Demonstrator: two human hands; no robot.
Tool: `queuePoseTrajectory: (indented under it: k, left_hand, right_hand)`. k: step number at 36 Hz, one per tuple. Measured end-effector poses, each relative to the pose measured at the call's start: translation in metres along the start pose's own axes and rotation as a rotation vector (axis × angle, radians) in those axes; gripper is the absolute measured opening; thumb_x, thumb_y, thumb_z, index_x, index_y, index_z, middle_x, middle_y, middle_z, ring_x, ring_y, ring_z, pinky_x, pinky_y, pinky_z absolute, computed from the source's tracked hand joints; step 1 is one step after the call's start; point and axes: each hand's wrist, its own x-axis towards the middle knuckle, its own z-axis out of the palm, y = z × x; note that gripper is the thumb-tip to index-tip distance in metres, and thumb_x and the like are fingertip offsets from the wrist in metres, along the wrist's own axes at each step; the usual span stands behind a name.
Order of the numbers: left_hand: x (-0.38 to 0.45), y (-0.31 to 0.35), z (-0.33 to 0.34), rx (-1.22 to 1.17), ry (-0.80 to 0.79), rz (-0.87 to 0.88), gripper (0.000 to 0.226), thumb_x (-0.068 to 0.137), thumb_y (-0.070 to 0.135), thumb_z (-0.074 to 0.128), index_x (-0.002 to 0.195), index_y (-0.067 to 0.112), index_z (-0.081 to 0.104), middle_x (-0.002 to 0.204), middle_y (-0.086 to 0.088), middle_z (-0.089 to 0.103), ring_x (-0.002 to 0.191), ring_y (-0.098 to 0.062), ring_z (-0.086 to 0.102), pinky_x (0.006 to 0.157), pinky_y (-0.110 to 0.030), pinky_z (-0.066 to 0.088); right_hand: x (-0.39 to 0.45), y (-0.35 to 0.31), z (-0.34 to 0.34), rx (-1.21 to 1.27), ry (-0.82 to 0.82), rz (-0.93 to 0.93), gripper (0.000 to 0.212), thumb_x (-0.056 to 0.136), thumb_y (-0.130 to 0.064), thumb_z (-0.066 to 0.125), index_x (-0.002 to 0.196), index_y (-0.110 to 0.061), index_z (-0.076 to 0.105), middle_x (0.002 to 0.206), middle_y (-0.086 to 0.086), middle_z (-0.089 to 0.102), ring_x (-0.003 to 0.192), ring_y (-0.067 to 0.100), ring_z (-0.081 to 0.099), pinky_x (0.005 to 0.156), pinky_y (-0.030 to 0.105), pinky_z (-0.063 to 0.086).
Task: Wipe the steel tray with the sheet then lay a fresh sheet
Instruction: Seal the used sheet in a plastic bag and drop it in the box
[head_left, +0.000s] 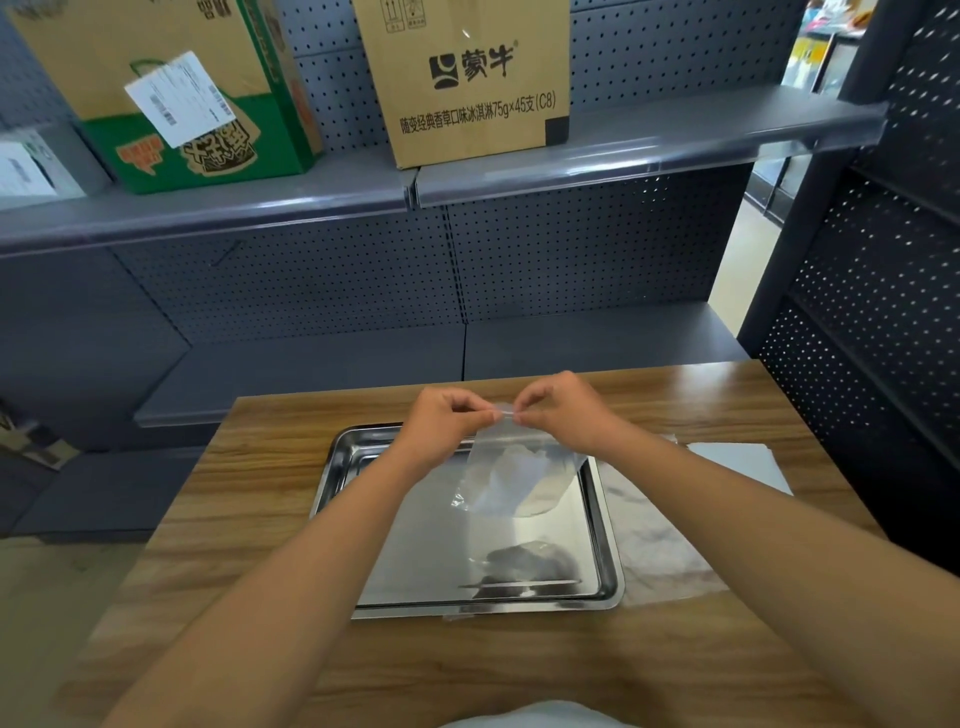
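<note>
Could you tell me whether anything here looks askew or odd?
The label on the green box hangs tilted and partly peeled. Otherwise the tray sits flat, and both hands pinch the sheet.

Your single head-worn wide-angle camera is looking forward and down from close above a wooden table, taking in both outstretched forearms up close, while the lens is bending the grey pegboard shelving and cardboard boxes standing farther back.
</note>
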Motion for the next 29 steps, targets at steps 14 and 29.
queuePoseTrajectory:
  k: [14,29]
  left_hand:
    - [0.002,0.003,-0.007,-0.004,-0.064,0.003,0.01,0.078,0.024,0.081,0.085,0.017,0.081,0.088,0.005,0.078,0.086,-0.007,0.072,0.074,-0.016,0.052]
    - [0.009,-0.007,-0.022,-0.098,-0.058,-0.071,0.016,0.072,0.028,0.084,0.085,0.021,0.08,0.091,0.002,0.078,0.084,-0.01,0.072,0.072,-0.017,0.052]
  right_hand:
    - [0.0,-0.003,0.001,0.048,0.009,0.013,0.014,0.079,-0.027,0.082,0.069,-0.034,0.075,0.074,-0.011,0.074,0.076,0.013,0.069,0.072,0.033,0.057]
    - [0.006,0.012,-0.004,0.1,0.069,0.095,0.021,0.081,-0.018,0.08,0.064,-0.029,0.074,0.074,-0.007,0.073,0.081,0.023,0.069,0.081,0.042,0.058]
